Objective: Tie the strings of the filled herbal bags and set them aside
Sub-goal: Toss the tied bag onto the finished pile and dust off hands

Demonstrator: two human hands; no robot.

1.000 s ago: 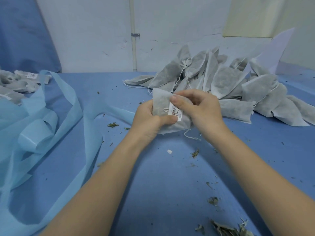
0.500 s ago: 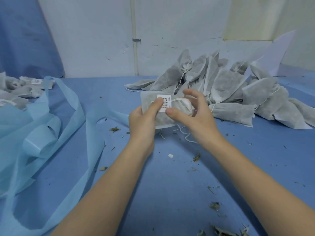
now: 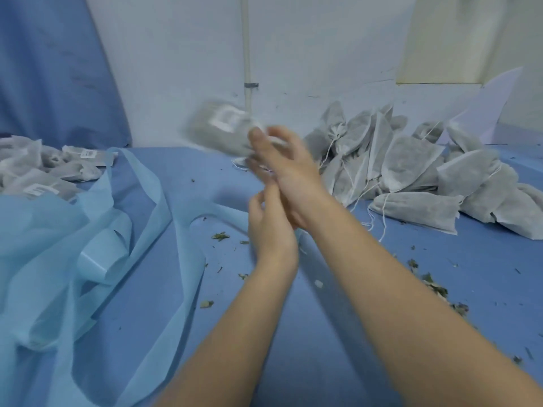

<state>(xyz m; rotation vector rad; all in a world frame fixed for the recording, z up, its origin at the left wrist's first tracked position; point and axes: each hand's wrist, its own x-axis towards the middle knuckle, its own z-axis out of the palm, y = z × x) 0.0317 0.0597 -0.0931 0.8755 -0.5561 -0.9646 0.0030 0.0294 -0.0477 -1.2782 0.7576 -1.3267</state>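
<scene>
Blue cloth [image 3: 338, 333] covers the whole work surface, pale wall behind w/ a thin white pipe [image 3: 246, 54] running up it. Up front, a herbal bag [image 3: 217, 127] sits blurred above the surface, white label facing the camera, just up and left of the right hand [image 3: 282, 168]. Right hand's fingers reach toward the bag's right end; blur too heavy to tell if they grip it or if it hangs free, so grip: can't tell. Left hand [image 3: 270, 221] sits lower, tucked under the right wrist, fingers loosely curled, nothing seen in it, well below the bag. Over on the right, a big heap of filled bags [image 3: 411, 168] lies on the cloth, white strings trailing off toward the front. Far left, a second group of labelled bags [image 3: 44, 168] lies flat, partly behind a rumpled light-blue strip of fabric [image 3: 88, 230]. Herb crumbs [image 3: 435, 286] scattered across the cloth, thickest at lower right.
</scene>
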